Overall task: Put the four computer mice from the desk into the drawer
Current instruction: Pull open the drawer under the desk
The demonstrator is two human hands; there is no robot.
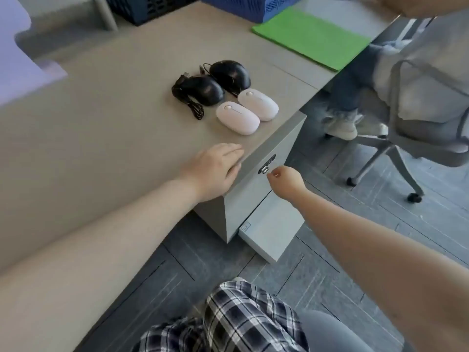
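Near the desk's front edge lie two white wireless mice (237,118) (258,104) and behind them two black corded mice (203,89) (230,73) with coiled cables. My left hand (212,170) rests flat on the desk (101,138) at its edge, fingers apart, holding nothing. My right hand (284,177) is curled with pinched fingertips right beside the key in the lock (265,169) on the upper drawer front (256,189) of the grey cabinet under the desk. Whether the fingers touch the key is unclear. A lower drawer (272,229) stands slightly pulled out.
A green pad (312,36) and blue crates (243,6) sit at the desk's back. Another person sits on a grey wheeled chair (411,138) to the right, a shoe (341,127) near the cabinet. My checked trousers (241,318) are below.
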